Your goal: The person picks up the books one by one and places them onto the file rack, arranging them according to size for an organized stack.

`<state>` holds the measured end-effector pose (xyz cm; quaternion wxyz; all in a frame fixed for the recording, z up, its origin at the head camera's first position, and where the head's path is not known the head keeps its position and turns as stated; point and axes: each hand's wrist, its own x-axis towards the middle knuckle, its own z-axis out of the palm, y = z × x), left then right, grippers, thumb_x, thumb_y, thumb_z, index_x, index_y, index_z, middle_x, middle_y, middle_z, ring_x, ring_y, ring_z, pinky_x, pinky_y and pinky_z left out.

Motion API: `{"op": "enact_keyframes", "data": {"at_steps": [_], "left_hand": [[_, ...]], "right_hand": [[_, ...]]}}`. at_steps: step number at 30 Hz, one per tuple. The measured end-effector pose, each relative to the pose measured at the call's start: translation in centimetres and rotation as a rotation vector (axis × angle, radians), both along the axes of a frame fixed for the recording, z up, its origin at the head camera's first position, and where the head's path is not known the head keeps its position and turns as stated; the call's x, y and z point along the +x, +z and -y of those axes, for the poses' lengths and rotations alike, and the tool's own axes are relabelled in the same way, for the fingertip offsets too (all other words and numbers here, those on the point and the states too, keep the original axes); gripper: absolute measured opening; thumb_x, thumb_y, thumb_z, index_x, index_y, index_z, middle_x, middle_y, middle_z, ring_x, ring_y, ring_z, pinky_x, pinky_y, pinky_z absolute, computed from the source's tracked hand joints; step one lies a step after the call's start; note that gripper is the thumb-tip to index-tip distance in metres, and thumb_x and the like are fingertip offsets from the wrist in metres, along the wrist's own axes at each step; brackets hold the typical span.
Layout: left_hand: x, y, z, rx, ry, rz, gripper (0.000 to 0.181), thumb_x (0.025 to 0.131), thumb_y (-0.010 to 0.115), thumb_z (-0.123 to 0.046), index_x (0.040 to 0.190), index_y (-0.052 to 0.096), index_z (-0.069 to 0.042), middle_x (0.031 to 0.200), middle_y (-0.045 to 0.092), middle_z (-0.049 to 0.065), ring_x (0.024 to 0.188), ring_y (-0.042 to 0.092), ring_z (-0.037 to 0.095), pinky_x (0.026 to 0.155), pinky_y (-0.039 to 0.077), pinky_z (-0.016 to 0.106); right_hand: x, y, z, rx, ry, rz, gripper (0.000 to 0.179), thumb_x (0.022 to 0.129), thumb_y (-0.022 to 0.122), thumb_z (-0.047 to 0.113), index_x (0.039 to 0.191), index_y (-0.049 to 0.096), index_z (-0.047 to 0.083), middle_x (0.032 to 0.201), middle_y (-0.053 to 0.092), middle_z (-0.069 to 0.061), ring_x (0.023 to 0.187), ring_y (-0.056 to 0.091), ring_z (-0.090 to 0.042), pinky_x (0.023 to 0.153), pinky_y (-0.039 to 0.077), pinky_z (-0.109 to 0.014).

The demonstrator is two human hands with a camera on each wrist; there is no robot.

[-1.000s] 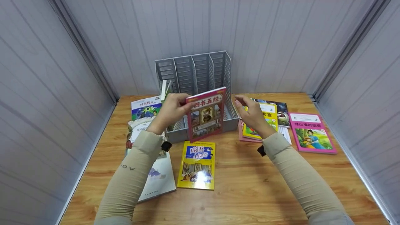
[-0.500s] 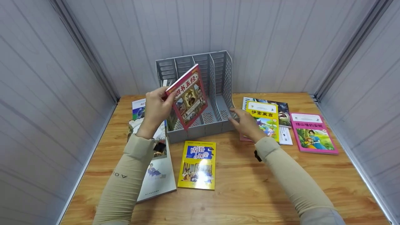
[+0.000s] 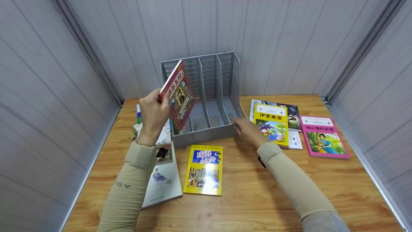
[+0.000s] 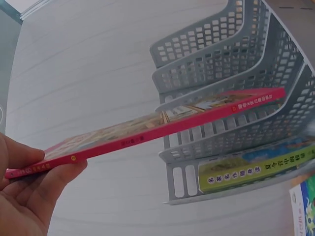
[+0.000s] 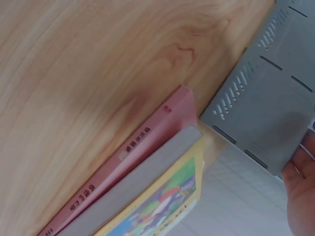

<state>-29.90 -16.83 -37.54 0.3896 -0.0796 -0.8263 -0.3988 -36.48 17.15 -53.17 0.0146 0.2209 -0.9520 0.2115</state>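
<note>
My left hand [image 3: 153,111] pinches the top corner of a pink-red book [image 3: 180,96] between thumb and fingers. The book is tilted, its lower end within the left part of the grey file rack [image 3: 206,135]. In the left wrist view, the book's spine [image 4: 162,130] slants across the rack's dividers. Below it, a green book [image 4: 246,172] stands in the leftmost compartment. My right hand [image 3: 249,130] grips the front right corner of the rack; in the right wrist view its fingers [image 5: 302,164] curl at the rack's edge.
A yellow book [image 3: 203,170] lies in front of the rack. White books [image 3: 162,183] lie overlapping at the left. Right of the rack is a pile topped by another yellow book [image 3: 272,124], with a pink book [image 3: 325,137] beside it. Panelled walls [image 3: 273,48] enclose the wooden table [image 3: 257,193].
My left hand has carried the pink-red book leftward from in front of the rack, turning it more edge-on. My right hand has come down and left onto the rack's front corner.
</note>
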Motion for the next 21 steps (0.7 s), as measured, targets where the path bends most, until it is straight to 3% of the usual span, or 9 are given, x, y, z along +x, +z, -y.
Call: {"op": "enact_keyframes", "data": {"at_steps": [4,8,11,16,21], "left_hand": [[-0.3,-0.3,0.1,-0.023,0.045,-0.004,0.023,0.103,0.068,-0.009,0.092,0.074,0.010,0.077,0.074,0.025,0.057,0.057,0.027,0.054,0.035,0.025],[-0.8,-0.7,0.1,-0.037,0.089,0.008,0.026,0.105,0.066,-0.010,0.090,0.072,0.010,0.080,0.074,0.027,0.061,0.064,0.035,0.056,0.041,0.035],[-1.3,-1.2,-0.1,-0.040,0.116,0.016,0.025,0.105,0.065,-0.009,0.091,0.072,0.010,0.084,0.076,0.029,0.066,0.070,0.040,0.057,0.049,0.044],[-2.3,-2.3,-0.6,-0.050,0.137,0.027,0.023,0.105,0.064,-0.008,0.092,0.072,0.010,0.087,0.077,0.030,0.071,0.073,0.044,0.059,0.055,0.054],[-3.5,-3.8,-1.4,-0.068,0.141,0.055,0.022,0.105,0.063,-0.006,0.093,0.071,0.010,0.088,0.077,0.031,0.076,0.076,0.046,0.063,0.057,0.057]], "right_hand": [[-0.3,-0.5,0.1,0.010,0.008,-0.022,0.041,0.113,0.056,0.012,0.151,0.059,-0.001,0.151,0.065,-0.022,0.142,0.060,-0.042,0.123,0.045,-0.056],[-0.5,-1.0,0.2,0.010,0.024,-0.083,0.035,0.111,0.058,0.007,0.143,0.066,-0.003,0.141,0.071,-0.022,0.133,0.067,-0.042,0.117,0.050,-0.056],[-0.7,-1.1,0.5,0.006,0.015,-0.082,0.032,0.110,0.060,0.009,0.139,0.070,-0.002,0.135,0.075,-0.021,0.127,0.070,-0.041,0.114,0.053,-0.055],[-0.8,-1.0,0.9,0.006,-0.028,-0.042,0.029,0.111,0.062,0.012,0.135,0.073,0.001,0.130,0.077,-0.018,0.122,0.072,-0.039,0.111,0.055,-0.054],[-1.0,-1.1,1.1,0.011,-0.040,-0.069,0.025,0.110,0.061,0.007,0.128,0.078,0.004,0.122,0.081,-0.015,0.115,0.075,-0.036,0.105,0.059,-0.053]]}}
